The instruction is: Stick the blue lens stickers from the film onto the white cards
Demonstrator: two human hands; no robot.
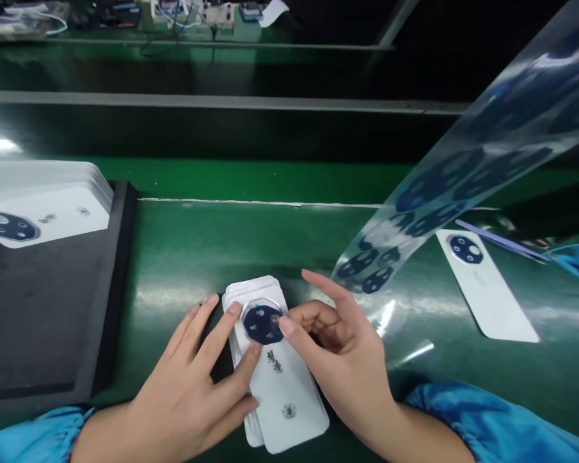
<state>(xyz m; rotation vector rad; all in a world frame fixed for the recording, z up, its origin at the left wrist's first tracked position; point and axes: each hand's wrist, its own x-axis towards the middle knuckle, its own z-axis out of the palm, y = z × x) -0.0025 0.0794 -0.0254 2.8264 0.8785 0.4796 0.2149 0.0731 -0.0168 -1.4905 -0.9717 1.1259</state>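
Note:
A small stack of white phone back covers (294,392) lies on the green bench, its top one printed with dark characters and a round mark. On that cover's camera area sits a dark blue sticker (258,325) with several holes. My left hand (197,379) is open, its fingers spread over the stack's left side, with fingertips beside the sticker. At the sticker's right edge, my right hand (340,350) is closed, thumb and forefinger pinched together; its little finger is raised. The exact contact under the thumb is partly hidden.
A transparent strip of dark blue stickers (444,173) hangs down at the right. Beyond it lies another white phone cover (492,289), near purple tweezers (502,241). A black tray (110,289) at the left holds stacked white covers (72,209). Cables and electronics (193,13) stand behind.

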